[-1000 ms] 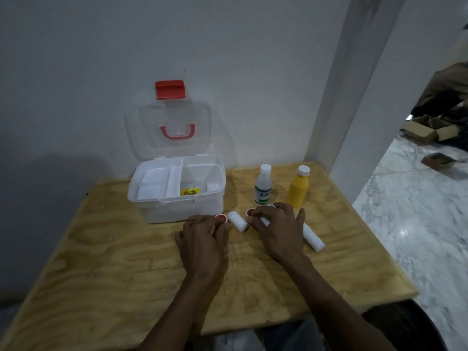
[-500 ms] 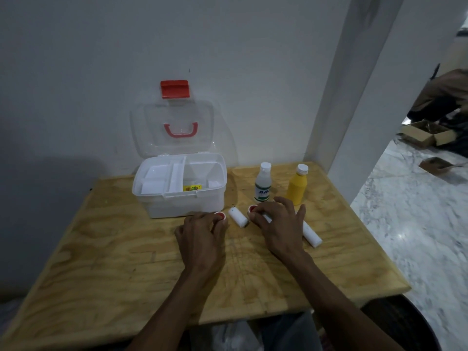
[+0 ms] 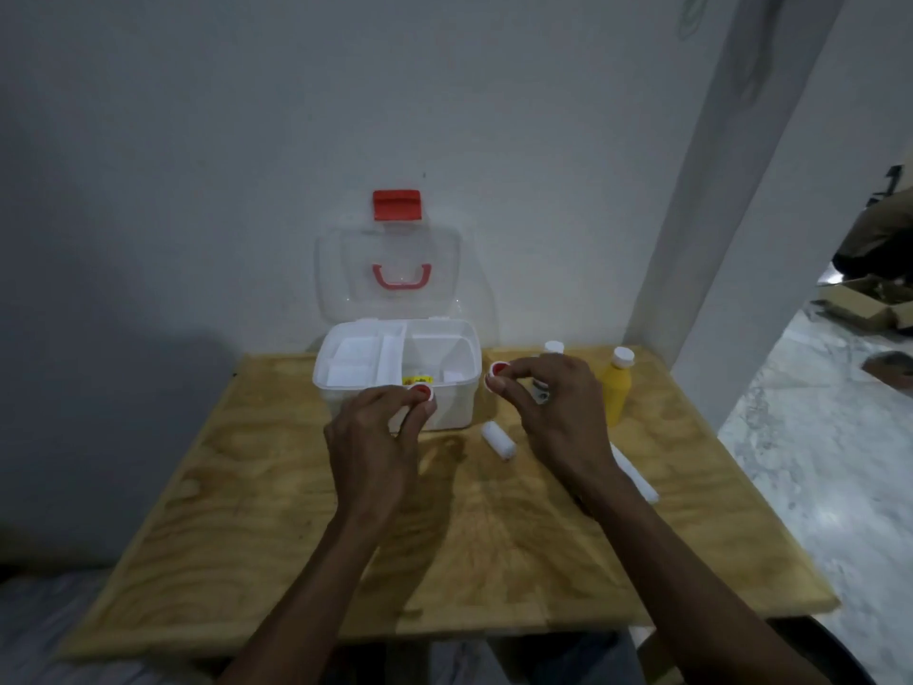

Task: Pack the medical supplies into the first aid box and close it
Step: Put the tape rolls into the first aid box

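The left hand [image 3: 368, 437] pinches a small round red-and-white tape roll [image 3: 421, 391] before the open white plastic first aid box [image 3: 397, 375]. The right hand [image 3: 553, 412] pinches a second small red-and-white roll [image 3: 498, 369] above the plywood table [image 3: 247, 511].

the first aid box [image 3: 395, 383] sits open at the back of the table, white, lid [image 3: 390, 279] standing upright with a red handle and red latch [image 3: 396, 205]. a small red-and-white roll [image 3: 421, 391] is up at its front rim, pinched in fingers; a second one [image 3: 498, 369] is raised just right of the box. a short white roll [image 3: 499, 440] lies on the wood, a longer one [image 3: 637, 479] further right. the yellow bottle [image 3: 615, 388] stands upright, the white bottle [image 3: 554, 347] mostly hidden.
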